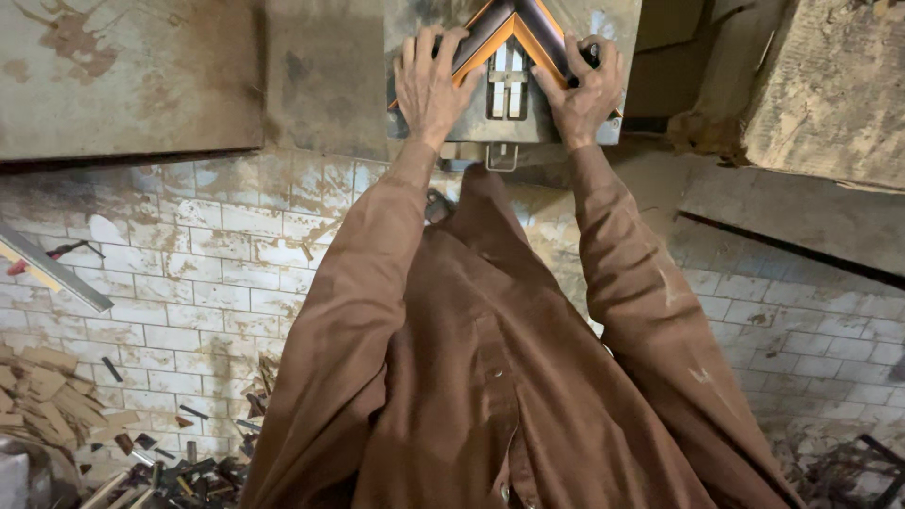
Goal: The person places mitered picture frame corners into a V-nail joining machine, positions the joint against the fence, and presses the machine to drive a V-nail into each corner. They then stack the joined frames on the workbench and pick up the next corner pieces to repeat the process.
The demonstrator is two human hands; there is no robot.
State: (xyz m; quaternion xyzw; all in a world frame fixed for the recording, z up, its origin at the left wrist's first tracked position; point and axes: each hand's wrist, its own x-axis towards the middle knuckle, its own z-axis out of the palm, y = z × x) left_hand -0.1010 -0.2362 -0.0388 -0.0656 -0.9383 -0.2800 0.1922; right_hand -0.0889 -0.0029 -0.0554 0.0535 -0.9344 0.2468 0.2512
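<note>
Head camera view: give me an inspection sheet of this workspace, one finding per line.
Surface: worn metal machine plate at the top of the view, stained, with a slotted opening in its middle.
Job's things: two frame mouldings, dark with orange edges, meeting in a mitred corner on the plate.
Clutter: wood offcuts and dark scraps on the tiled floor, lower left.
Grips: left hand pressed flat on the left moulding; right hand pressed on the right moulding.
Cables: nothing seen.
Surroundings: dusty white tiled floor; metal strip at the left; stained board upper left.
</note>
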